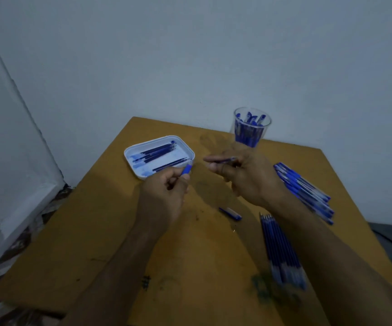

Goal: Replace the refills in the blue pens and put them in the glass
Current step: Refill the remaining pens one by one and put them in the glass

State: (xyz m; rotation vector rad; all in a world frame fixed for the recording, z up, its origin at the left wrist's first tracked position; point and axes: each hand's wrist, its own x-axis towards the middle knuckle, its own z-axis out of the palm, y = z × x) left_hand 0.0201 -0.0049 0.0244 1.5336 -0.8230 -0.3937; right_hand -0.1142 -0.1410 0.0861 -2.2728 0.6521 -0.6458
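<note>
left hand (166,187) pinches blue pen piece (186,170) | right hand (244,177) pinches clear pen barrel (225,159), blurred

Two bare forearms, left hand (164,191) and right hand (249,177), seemingly no sleeves or jewellery.

Dim, bluish light; soft shadows of the hands fall on the brown wooden table (110,231). Wide-angle bending at edges; motion blur softens the lower right.
</note>
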